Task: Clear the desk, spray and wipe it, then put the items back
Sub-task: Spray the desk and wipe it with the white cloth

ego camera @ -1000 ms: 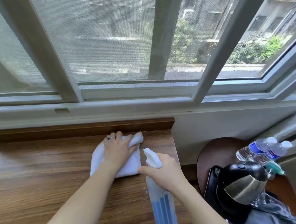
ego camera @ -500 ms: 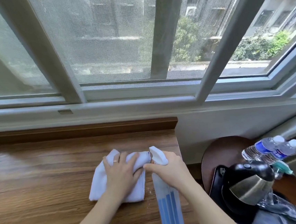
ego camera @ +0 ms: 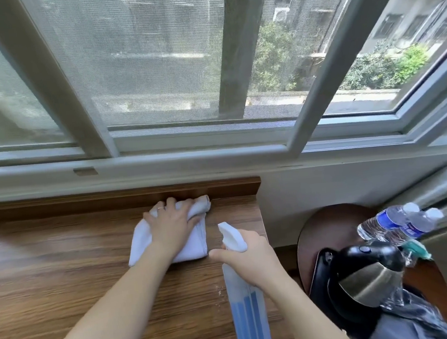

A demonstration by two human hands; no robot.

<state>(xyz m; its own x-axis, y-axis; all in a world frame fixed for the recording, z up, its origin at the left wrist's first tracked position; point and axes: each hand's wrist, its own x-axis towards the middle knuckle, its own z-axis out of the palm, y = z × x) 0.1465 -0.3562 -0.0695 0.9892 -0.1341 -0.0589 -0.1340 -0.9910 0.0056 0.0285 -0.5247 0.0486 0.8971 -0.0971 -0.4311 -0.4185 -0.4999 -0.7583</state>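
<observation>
Bottles [ego camera: 398, 222] and a kettle [ego camera: 369, 278] crowd the chair [ego camera: 328, 222] beside our desk [ego camera: 49, 268]. Our left hand [ego camera: 171, 225] presses the cloth [ego camera: 194, 244] flat, fingers spread; our right hand [ego camera: 253, 259] grips the sprayer [ego camera: 247, 312].

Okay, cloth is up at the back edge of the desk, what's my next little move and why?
Probably draw the white cloth back toward you under your left hand. It already meets the raised back ledge, pale specks remain on the desk beside the spray bottle in your right hand.

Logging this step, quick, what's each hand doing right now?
Left hand: open, fingers pressing the white cloth on the desk.
Right hand: gripping the spray bottle.
</observation>
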